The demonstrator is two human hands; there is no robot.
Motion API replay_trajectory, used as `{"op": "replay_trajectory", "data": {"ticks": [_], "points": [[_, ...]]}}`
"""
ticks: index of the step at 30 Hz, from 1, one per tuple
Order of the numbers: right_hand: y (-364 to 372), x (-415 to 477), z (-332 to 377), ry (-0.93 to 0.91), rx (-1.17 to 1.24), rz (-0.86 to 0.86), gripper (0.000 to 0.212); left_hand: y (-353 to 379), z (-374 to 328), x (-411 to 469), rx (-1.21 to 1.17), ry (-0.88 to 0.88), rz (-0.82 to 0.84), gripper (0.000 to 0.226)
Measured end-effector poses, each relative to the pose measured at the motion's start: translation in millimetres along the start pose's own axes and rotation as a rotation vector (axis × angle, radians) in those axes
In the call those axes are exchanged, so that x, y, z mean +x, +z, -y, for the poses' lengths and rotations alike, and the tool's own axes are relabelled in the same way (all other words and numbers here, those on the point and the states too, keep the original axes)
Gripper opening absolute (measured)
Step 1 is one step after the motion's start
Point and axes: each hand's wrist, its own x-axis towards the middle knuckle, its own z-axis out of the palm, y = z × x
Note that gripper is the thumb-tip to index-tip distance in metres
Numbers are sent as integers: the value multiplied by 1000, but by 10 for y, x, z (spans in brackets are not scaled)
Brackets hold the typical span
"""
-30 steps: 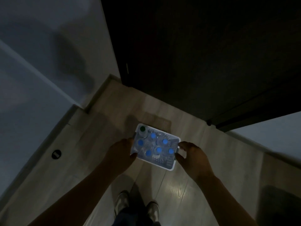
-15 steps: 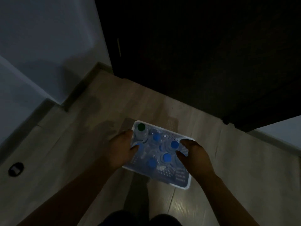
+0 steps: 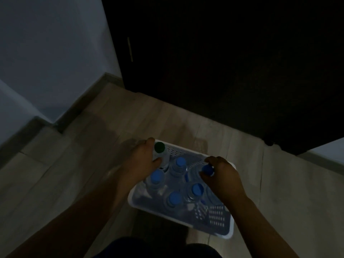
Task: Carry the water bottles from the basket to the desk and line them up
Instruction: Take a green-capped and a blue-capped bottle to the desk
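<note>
Green-capped bottle (image 3: 159,147) in left grip (image 3: 143,162); blue-capped bottle (image 3: 207,169), right grip (image 3: 222,176).

You are standing in a dim room of a home. You are looking down at a wood-plank floor (image 3: 93,164), a pale wall (image 3: 46,53) with skirting (image 3: 87,97), and a dark panel (image 3: 204,62), door or cabinet.

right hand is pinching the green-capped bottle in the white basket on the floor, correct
No: the head view shows the right hand pinching a blue-capped bottle in the white basket on the floor; the left hand holds the green-capped bottle.
</note>
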Motion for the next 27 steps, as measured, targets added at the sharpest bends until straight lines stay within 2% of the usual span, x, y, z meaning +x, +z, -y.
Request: {"op": "replay_trajectory", "data": {"ticks": [4, 8, 13, 21, 27], "points": [[44, 35, -17, -3, -75, 67, 29, 65, -32, 116, 47, 14, 8, 63], [88, 70, -11, 12, -90, 57, 29, 108, -83, 235, 145, 14, 20, 61], [92, 94, 6, 15, -76, 21, 28, 98, -124, 329, 254, 22, 71, 40], [23, 91, 0, 3, -12, -48, 26, 21, -169, 301, 192, 25, 44, 31], [-398, -10, 176, 23, 15, -79, 24, -393, -472, 159, 133, 60, -2, 29]]}}
